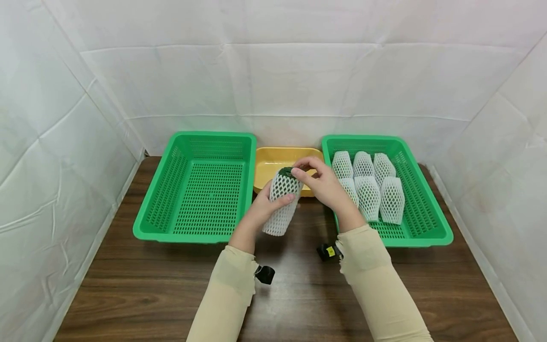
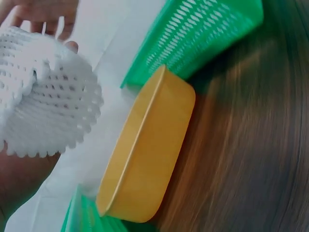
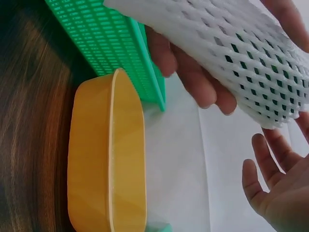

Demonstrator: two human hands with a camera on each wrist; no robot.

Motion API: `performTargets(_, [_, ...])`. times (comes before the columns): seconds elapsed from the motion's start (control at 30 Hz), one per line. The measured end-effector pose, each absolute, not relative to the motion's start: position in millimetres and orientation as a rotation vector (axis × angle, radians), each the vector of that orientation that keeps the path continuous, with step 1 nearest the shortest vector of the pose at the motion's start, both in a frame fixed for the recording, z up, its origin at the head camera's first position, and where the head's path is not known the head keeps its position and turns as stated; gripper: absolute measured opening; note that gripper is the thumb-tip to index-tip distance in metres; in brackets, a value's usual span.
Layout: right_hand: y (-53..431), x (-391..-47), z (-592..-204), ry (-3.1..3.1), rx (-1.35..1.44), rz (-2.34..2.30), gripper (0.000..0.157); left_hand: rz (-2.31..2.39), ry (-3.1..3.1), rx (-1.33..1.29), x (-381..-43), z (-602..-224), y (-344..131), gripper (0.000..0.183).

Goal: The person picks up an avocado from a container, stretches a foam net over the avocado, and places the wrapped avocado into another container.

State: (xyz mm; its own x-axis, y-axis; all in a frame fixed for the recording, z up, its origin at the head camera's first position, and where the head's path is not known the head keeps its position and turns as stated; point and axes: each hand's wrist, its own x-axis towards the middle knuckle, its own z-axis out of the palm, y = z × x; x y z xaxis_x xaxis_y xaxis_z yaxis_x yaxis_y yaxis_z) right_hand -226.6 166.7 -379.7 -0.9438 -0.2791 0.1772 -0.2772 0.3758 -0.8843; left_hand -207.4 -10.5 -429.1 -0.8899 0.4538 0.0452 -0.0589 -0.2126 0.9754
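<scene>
A white foam net sleeve [image 1: 280, 209] stands tilted in front of me, with a dark green, rough-topped piece of produce [image 1: 286, 172] showing at its upper end. My left hand [image 1: 261, 209] grips the sleeve around its middle, thumb across the front. At the top, my right hand [image 1: 322, 183] has its thumb and fingers at the sleeve's rim, pinching the netting beside the green top. The left wrist view shows the sleeve's loose lower end [image 2: 53, 106], bunched and scalloped. Seen from the right wrist, dark green shows through the mesh [image 3: 270, 72].
On the left stands a green perforated basket [image 1: 140, 228] with nothing in it. A yellow tray [image 1: 267, 159] sits at the back between the baskets. The right green basket [image 1: 427, 209] holds several white foam-netted pieces [image 1: 367, 197]. White sheeting [image 1: 299, 80] walls the wooden table [image 1: 162, 289].
</scene>
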Motion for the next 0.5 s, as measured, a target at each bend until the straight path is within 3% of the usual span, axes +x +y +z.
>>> performTargets(0.07, [166.1, -227.3, -380.1, 2.623, -0.561, -1.636, 0.028, 2.227, 1.623, 0.422, -207.4, -429.7, -9.1, 0.071])
performTargets(0.27, [161.8, -232.5, -383.3, 2.656, -0.514, -1.506, 0.037, 2.321, 1.442, 0.322, -205.5, -431.8, -5.3, 0.042])
performTargets(0.5, [157.9, -231.4, -386.9, 2.677, -0.439, -1.435, 0.031, 2.318, 1.468, 0.192, -205.1, -435.2, -6.2, 0.041])
